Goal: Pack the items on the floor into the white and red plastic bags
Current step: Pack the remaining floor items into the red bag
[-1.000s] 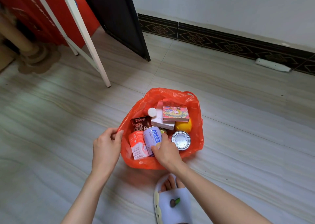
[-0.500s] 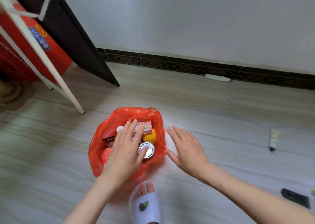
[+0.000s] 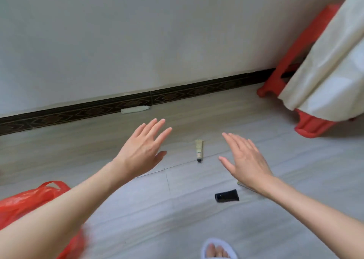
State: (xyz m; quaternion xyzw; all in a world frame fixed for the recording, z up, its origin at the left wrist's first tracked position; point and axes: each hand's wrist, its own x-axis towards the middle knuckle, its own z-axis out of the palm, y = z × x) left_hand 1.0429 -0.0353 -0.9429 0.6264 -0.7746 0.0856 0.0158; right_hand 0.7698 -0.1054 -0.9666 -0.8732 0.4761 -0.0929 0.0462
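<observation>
The red plastic bag (image 3: 29, 201) lies at the lower left, partly hidden by my left forearm. A small cream tube with a dark cap (image 3: 199, 150) lies on the floor between my hands. A black tube (image 3: 227, 195) lies nearer me, below my right wrist. A thin pale item (image 3: 244, 185) peeks out from under that wrist. My left hand (image 3: 142, 150) hovers open left of the cream tube, fingers spread. My right hand (image 3: 246, 158) hovers open right of it. Both hold nothing. No white bag is in view.
A white bar-shaped object (image 3: 135, 109) lies against the dark patterned skirting board. A red plastic stool (image 3: 307, 124) draped with cream cloth (image 3: 331, 65) stands at the right. My slippered foot (image 3: 217, 249) is at the bottom edge.
My view has swung right, away from the red bag. Both hands have left the bag and moved out over the floor toward the cream tube, fingers spread.
</observation>
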